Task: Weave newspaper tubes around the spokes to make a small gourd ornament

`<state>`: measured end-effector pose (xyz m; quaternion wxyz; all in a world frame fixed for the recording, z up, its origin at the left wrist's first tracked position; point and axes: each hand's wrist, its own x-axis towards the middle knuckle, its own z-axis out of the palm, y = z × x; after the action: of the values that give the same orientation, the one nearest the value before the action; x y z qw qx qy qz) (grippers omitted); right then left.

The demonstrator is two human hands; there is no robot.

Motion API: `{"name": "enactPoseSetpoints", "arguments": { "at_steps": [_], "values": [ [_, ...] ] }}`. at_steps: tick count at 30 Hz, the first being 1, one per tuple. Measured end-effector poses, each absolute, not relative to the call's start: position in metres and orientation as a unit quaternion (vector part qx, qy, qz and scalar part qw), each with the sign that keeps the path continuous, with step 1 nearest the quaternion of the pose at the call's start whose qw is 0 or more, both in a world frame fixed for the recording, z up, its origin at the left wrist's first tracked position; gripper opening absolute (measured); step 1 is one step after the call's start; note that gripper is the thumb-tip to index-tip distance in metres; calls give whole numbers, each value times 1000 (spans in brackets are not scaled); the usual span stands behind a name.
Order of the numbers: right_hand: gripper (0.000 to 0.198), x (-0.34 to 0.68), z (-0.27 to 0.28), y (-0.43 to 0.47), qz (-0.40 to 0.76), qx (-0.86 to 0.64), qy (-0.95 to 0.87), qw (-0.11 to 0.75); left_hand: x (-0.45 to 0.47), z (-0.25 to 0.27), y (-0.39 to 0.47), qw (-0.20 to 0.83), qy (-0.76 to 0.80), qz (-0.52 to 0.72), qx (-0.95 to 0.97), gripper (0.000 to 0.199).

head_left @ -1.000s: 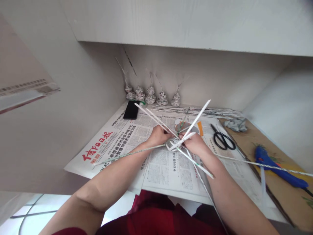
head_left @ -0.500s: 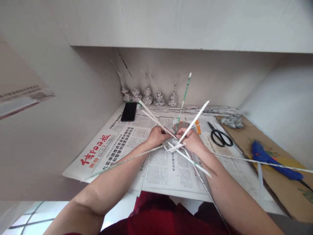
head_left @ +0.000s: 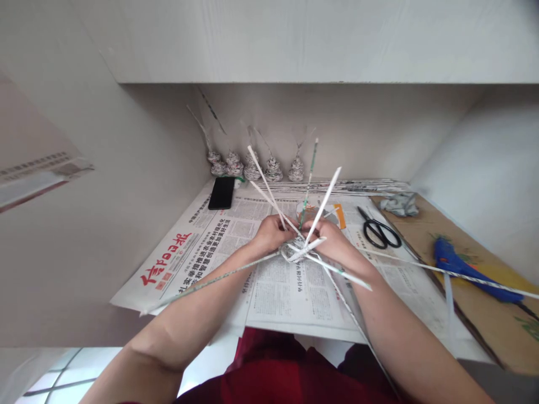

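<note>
Between my hands is a small round weave of rolled newspaper (head_left: 295, 253), held a little above the newspaper sheets. Paper sticks fan out from it on all sides, among them a white paper stick (head_left: 323, 205) pointing up and a green-patterned one (head_left: 310, 177) standing at the far side. My left hand (head_left: 273, 233) is closed on the weave's left far edge, thumb and fingers pinching at the base of the sticks. My right hand (head_left: 328, 238) is closed on the opposite edge, its fingertips close to the left ones. The exact strands under the fingers are hidden.
Black scissors (head_left: 381, 231), a blue glue gun (head_left: 467, 272) on cardboard (head_left: 484, 331) and a crumpled grey cloth (head_left: 400, 204) lie to the right. A phone (head_left: 222, 193), several woven gourd shapes (head_left: 273, 168) and a row of paper sticks (head_left: 362, 186) are at the back.
The weave has turned slightly in my hands, so the upright sticks now lean differently. The left white sticks have risen, and the right one has shifted left. Both hands keep their pinch.
</note>
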<state>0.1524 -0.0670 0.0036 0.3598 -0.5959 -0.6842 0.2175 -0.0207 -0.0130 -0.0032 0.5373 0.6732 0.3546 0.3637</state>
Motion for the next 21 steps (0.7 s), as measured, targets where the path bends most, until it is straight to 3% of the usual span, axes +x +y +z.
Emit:
{"name": "enactPoseSetpoints", "arguments": {
  "at_steps": [3,14,21],
  "values": [
    [11,152,9,-69,203,-619,-692,312,-21,-4,-13,521,336,350,702,22],
    [17,145,11,-71,188,-631,-703,270,-16,-6,-17,427,389,363,731,22],
    [14,149,7,-70,248,-637,-665,302,-19,-4,-16,361,396,388,750,17]
  ]
}}
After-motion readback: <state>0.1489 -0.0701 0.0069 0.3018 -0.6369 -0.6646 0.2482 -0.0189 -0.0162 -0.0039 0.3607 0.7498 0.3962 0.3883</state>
